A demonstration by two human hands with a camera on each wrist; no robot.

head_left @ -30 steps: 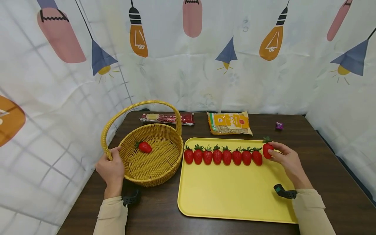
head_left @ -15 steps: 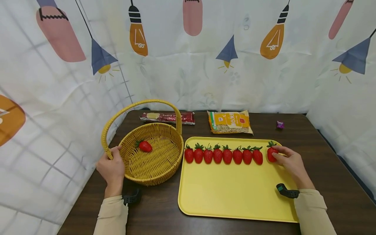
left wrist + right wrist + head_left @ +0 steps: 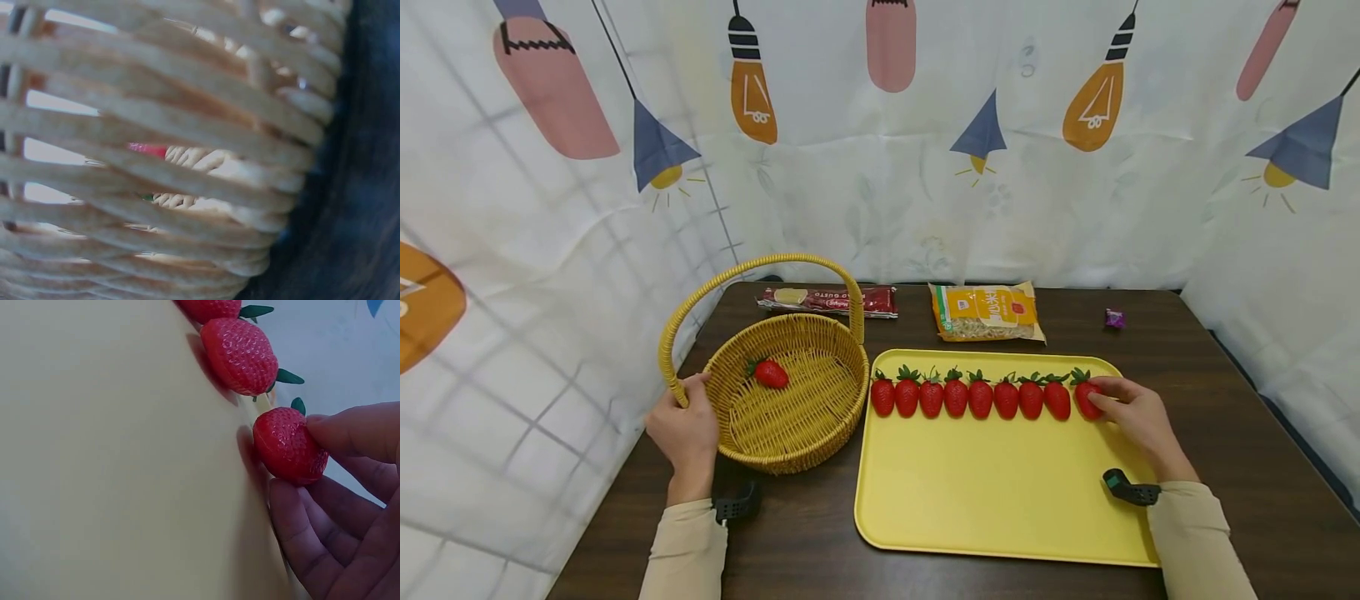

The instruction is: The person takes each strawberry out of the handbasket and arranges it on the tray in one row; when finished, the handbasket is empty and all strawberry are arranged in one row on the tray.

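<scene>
My left hand [image 3: 688,429] grips the handle base and rim of a yellow woven basket [image 3: 797,460] at the left. One strawberry [image 3: 771,374] lies inside it. The basket's weave [image 3: 187,119] fills the left wrist view, with a bit of red showing through. At the right end of a row on the yellow tray [image 3: 1000,483], my right hand [image 3: 1138,417] pinches a strawberry [image 3: 1087,400] between thumb and fingers. In the right wrist view that strawberry [image 3: 289,445] is just apart from its neighbour [image 3: 240,356]. Several strawberries [image 3: 980,398] stand side by side along the tray's far edge, leaves away from me.
Behind the basket lies a red snack packet [image 3: 868,303]. An orange and clear bag [image 3: 987,312] sits beyond the tray, and a small purple wrapped candy [image 3: 1114,318] is at the back right. A printed curtain [image 3: 880,192] borders the dark table [image 3: 797,542].
The right hand has brought its strawberry down onto the tray, first a little right, then back left toward the row's end. The left hand and basket have stayed put.
</scene>
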